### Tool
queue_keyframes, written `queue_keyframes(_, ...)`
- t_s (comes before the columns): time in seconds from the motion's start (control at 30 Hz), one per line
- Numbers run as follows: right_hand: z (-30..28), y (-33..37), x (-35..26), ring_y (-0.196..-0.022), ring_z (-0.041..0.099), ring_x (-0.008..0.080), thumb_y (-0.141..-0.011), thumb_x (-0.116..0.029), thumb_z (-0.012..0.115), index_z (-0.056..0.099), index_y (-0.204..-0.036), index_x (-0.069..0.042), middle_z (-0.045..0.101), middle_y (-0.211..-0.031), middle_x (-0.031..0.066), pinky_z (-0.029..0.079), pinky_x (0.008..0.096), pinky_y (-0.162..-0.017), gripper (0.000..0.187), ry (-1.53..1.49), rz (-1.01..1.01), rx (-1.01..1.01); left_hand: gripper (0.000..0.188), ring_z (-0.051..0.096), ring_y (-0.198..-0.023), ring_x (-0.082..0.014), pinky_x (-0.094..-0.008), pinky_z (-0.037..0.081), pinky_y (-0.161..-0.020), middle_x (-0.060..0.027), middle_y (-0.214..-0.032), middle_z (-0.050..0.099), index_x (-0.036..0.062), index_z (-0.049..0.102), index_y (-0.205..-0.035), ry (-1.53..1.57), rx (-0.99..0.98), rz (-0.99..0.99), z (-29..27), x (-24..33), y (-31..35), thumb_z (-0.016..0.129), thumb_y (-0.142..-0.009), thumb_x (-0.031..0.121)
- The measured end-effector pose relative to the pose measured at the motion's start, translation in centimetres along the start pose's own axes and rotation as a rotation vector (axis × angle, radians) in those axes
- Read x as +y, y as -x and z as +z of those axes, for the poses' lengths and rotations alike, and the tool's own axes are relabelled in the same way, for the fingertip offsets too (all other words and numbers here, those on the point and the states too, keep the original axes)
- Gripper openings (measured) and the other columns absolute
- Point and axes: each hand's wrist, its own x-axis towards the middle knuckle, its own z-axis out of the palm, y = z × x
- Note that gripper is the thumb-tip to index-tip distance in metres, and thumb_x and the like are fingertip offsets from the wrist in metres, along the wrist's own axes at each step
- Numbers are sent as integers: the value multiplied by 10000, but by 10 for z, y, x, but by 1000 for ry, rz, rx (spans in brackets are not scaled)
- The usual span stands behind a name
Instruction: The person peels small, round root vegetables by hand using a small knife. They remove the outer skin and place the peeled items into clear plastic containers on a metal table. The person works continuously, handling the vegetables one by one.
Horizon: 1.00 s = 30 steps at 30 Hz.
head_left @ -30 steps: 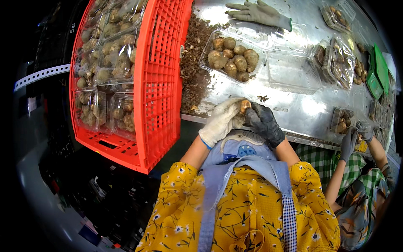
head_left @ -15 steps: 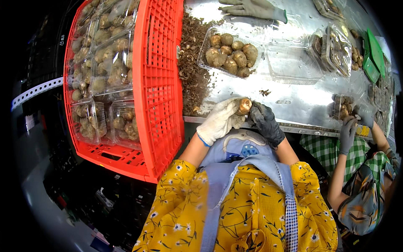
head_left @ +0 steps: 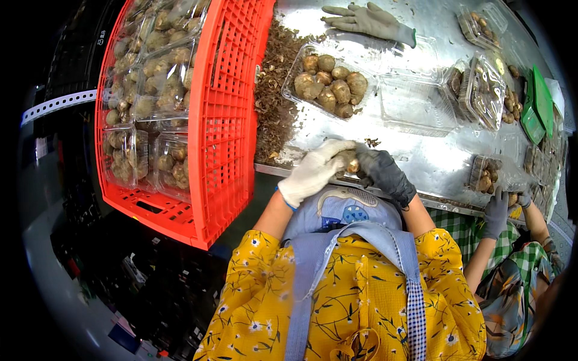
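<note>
A small brown taro corm (head_left: 349,161) with a pale patch is between my two hands, just above the table's front edge. My left hand (head_left: 312,172), in a white knit glove, is closed round it from the left and above. From the right, my right hand (head_left: 388,176) in a dark grey glove presses curled fingers against it; the fingertips are partly hidden. Beyond my hands, an open clear plastic tray (head_left: 288,91) holds several peeled-looking taro corms (head_left: 341,90). To its right stands a clear plastic container (head_left: 415,111) with nothing visible inside.
On my left, a red crate (head_left: 226,126) holds packed taro boxes (head_left: 168,78). Brown peel scraps (head_left: 271,102) cover the table's left side. A grey glove (head_left: 370,23) lies at the back. At right are filled packs (head_left: 483,90), a green item (head_left: 536,108) and a co-worker's gloved hand (head_left: 495,216).
The taro corm has been lowered slightly and turned, and my left fingers now cover more of its top. My right hand has shifted over it. The co-worker's hands have moved down.
</note>
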Motion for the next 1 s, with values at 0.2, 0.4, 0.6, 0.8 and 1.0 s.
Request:
queue_keyframes(0.2,3,-2,11,-600,509,83,-933,-188,462,576,-1022,10,547,-735,24,447,230,-534,245,-143,-68,39,396,510,-1094,-143,-258,437,-902,-68,-1224,524,29,485,-1274,72,6,-13,2,-4,-6,500,-897,151)
queue_keyframes(0.4,2,-5,39,-673,553,116,-908,-154,516,553,-1023,12,574,-799,53,479,263,-590,205,-456,-103,-17,329,558,-1050,-155,-262,498,-844,-82,-1178,535,30,457,-1270,861,22,-146,17,2,-2,459,-952,114)
queue_keyframes(0.6,9,-7,23,-759,614,272,-847,-107,560,546,-1032,2,598,-864,149,505,355,-611,215,746,-736,491,327,581,-943,-127,-238,517,-754,-90,-1152,531,16,405,-1276,852,224,-112,36,-6,-6,424,-976,146)
queue_keyframes(0.8,13,-3,21,-808,608,331,-801,-127,582,549,-1035,-18,591,-959,180,511,381,-624,260,817,-710,366,360,572,-950,-167,-292,513,-766,-128,-1178,520,19,389,-1299,612,264,-119,34,-22,-5,411,-971,165)
queue_keyframes(1.0,15,-6,33,-794,605,320,-807,-148,587,566,-1007,-32,584,-976,177,513,386,-637,233,628,-565,409,359,583,-740,-149,-237,490,-572,-126,-1092,562,43,443,-1248,939,287,-239,34,-25,2,423,-976,276)
